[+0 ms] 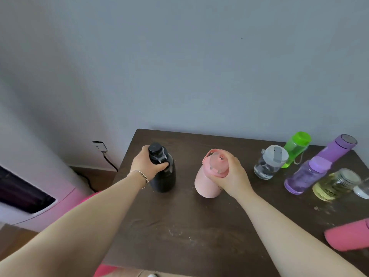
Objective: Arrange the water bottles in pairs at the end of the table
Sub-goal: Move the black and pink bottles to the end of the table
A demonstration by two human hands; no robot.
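Note:
A black bottle (pixel 165 176) stands near the left end of the dark table (pixel 179 226), and my left hand (pixel 146 163) grips its neck. To its right a pale pink bottle (pixel 205 182) stands upright, with my right hand (pixel 232 172) wrapped over its lid. Further right stand a clear bottle with a grey lid (pixel 269 162), a green bottle (pixel 295 148), a tall purple flask (pixel 337 148), a translucent purple bottle (pixel 303 176) and a yellowish bottle with a clear lid (pixel 333 185).
A pink bottle (pixel 347 234) lies at the right edge, and a clear object (pixel 362 188) is cut off beside the yellowish bottle. The wall runs behind the table. A white appliance (pixel 30 176) and a wall socket with a black cable (pixel 101 150) are at the left.

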